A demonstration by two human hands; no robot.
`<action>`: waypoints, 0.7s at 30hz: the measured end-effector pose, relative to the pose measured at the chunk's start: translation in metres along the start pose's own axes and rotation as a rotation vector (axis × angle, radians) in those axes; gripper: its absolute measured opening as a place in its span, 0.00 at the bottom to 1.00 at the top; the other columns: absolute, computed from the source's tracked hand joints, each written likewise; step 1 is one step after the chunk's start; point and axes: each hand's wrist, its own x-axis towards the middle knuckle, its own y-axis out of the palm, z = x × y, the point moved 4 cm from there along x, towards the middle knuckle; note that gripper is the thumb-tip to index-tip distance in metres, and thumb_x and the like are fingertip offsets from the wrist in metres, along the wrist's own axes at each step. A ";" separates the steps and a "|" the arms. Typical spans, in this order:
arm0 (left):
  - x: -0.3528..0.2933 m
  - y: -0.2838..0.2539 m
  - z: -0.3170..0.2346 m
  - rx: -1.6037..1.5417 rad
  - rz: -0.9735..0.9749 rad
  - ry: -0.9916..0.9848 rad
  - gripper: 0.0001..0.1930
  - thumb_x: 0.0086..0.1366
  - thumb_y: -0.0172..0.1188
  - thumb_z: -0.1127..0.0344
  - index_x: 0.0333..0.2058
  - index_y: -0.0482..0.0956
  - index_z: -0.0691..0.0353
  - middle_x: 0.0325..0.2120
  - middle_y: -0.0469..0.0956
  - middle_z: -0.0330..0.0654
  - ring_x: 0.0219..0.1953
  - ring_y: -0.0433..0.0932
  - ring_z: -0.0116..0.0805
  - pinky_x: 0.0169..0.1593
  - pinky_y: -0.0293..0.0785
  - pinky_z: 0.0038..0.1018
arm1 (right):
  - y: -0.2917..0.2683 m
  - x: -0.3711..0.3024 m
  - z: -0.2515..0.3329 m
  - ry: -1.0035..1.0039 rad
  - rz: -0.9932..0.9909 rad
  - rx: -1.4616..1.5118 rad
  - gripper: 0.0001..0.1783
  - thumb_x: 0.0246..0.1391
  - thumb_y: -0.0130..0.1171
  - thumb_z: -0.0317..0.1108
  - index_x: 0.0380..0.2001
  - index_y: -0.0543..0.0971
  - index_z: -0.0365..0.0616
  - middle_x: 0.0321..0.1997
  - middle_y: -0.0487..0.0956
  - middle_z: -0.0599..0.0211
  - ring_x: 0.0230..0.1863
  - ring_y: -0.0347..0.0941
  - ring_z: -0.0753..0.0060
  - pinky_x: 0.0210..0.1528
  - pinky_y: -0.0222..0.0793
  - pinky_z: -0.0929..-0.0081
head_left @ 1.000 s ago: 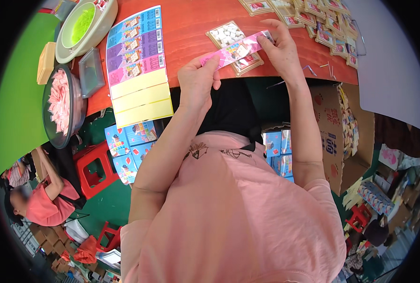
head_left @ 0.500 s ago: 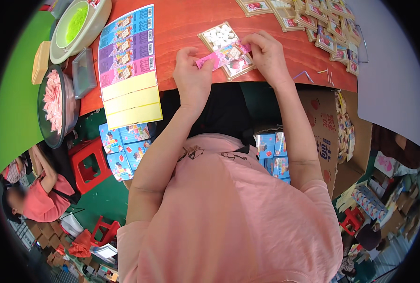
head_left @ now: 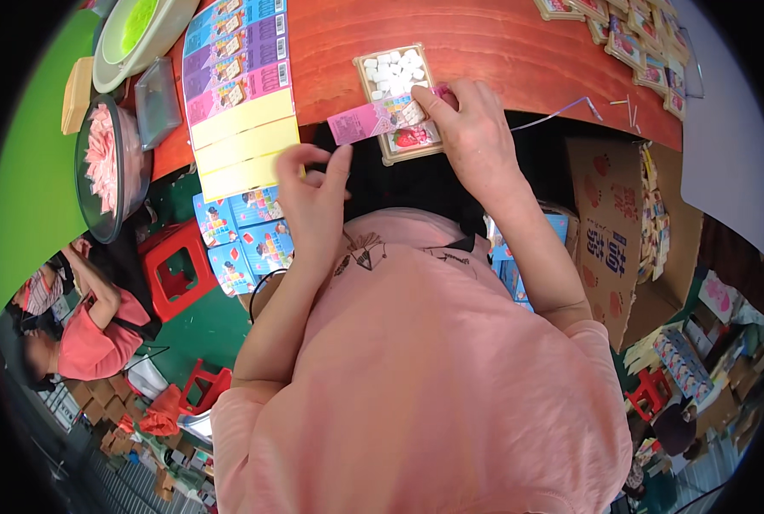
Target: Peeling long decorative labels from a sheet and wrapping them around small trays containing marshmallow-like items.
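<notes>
A small pale-framed tray (head_left: 384, 146) juts over the table's near edge. White marshmallow-like pieces (head_left: 395, 71) fill its far part, and a strawberry picture (head_left: 413, 137) shows in its near part. Across its middle lies a pink printed label (head_left: 356, 122), whose left end sticks out past the frame. My right hand (head_left: 480, 137) grips the tray's right side, with the thumb on the label. My left hand (head_left: 313, 201), slightly blurred, is held apart below the label's free end, thumb and fingers spread with nothing visible in them.
Left of the tray lies a label sheet (head_left: 249, 124) with bare yellow backing. Beyond it stand a clear box (head_left: 157, 107), a bowl of pink packets (head_left: 101, 158) and a pale basin (head_left: 107, 73). Filled trays (head_left: 626, 43) pile up far right; an open carton (head_left: 600, 231) stands below.
The tray has come nearer, over the table edge. My left hand has let go of the label and drawn back toward me; my right hand has moved nearer with the tray.
</notes>
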 end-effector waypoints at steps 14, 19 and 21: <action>-0.014 0.045 0.000 -0.854 0.499 -0.655 0.13 0.67 0.63 0.64 0.43 0.80 0.70 0.36 0.83 0.43 0.32 0.81 0.27 0.29 0.77 0.24 | 0.005 -0.047 -0.013 0.777 -0.255 1.337 0.27 0.66 0.52 0.33 0.66 0.60 0.43 0.41 0.80 0.55 0.40 0.78 0.62 0.45 0.75 0.68; -0.017 0.047 -0.002 -0.843 0.467 -0.591 0.12 0.67 0.62 0.64 0.42 0.81 0.70 0.35 0.83 0.44 0.32 0.81 0.27 0.29 0.77 0.24 | 0.006 -0.062 0.015 0.938 -0.335 1.744 0.44 0.65 0.44 0.64 0.69 0.49 0.43 0.53 0.74 0.55 0.52 0.73 0.62 0.53 0.70 0.63; -0.016 0.044 -0.007 -0.846 0.463 -0.565 0.12 0.68 0.62 0.64 0.41 0.81 0.70 0.35 0.83 0.44 0.32 0.81 0.27 0.29 0.77 0.24 | 0.007 -0.066 0.015 1.016 -0.368 1.741 0.46 0.63 0.45 0.66 0.69 0.48 0.43 0.52 0.74 0.57 0.53 0.72 0.62 0.55 0.69 0.61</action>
